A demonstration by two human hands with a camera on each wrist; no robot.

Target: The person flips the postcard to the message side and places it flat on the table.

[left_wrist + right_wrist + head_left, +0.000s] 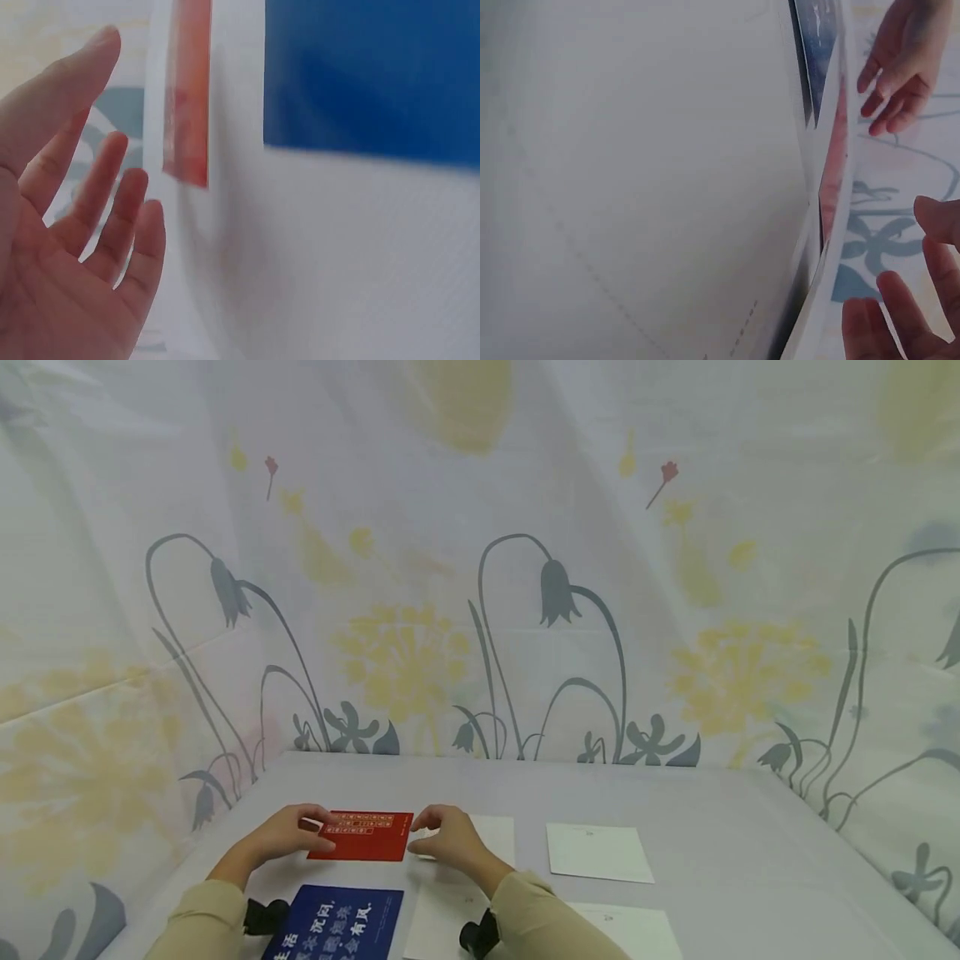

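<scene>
A red card (367, 846) with rows of small gold-outlined characters lies flat on the table. My left hand (279, 837) hovers at its left edge, and my right hand (454, 838) is by its right edge. In the left wrist view, the spread fingers of the left hand (75, 247) stand apart from the red card (191, 97). In the right wrist view, nothing sits between the loosely bent fingers of the right hand (907, 315). Nearer to me lies a blue card (347, 914) with white Chinese writing, partly cut off by the frame.
White cards lie to the right: one partly behind the right hand (497, 835), another white card (600, 853) farther right, and two nearer ones, a left white card (438, 927) and a right white card (633, 931). A flower-printed curtain (480, 568) hangs behind the table (712, 810).
</scene>
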